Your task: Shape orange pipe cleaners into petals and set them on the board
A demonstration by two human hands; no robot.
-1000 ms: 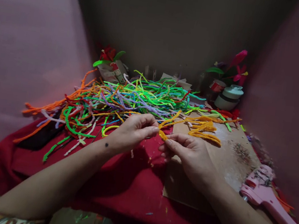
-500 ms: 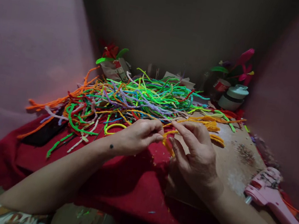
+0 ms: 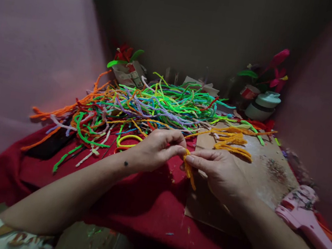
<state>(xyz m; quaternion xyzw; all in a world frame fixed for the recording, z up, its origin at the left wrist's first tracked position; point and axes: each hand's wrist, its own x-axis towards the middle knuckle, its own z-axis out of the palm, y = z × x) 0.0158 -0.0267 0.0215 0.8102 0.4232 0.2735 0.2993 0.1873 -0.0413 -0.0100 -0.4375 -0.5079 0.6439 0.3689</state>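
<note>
My left hand (image 3: 156,150) and my right hand (image 3: 219,174) meet above the red cloth (image 3: 130,196), both pinched on one orange pipe cleaner (image 3: 188,169). A short bent end of it hangs down between my fingertips. The rest of the orange strand runs back and to the right toward a small bunch of orange pipe cleaners (image 3: 232,142) lying on a cardboard sheet (image 3: 259,167).
A big tangled heap of pipe cleaners in many colours (image 3: 143,108) fills the back of the table. A white lidded jar (image 3: 262,105) and pink artificial flowers (image 3: 275,70) stand at the back right. A pink glue gun (image 3: 307,220) lies at the right edge.
My right hand came down from a raised, spread-finger pose and pinched the orange strand again beside my left fingertips; the bent end now hangs lower. The view shifted slightly.
</note>
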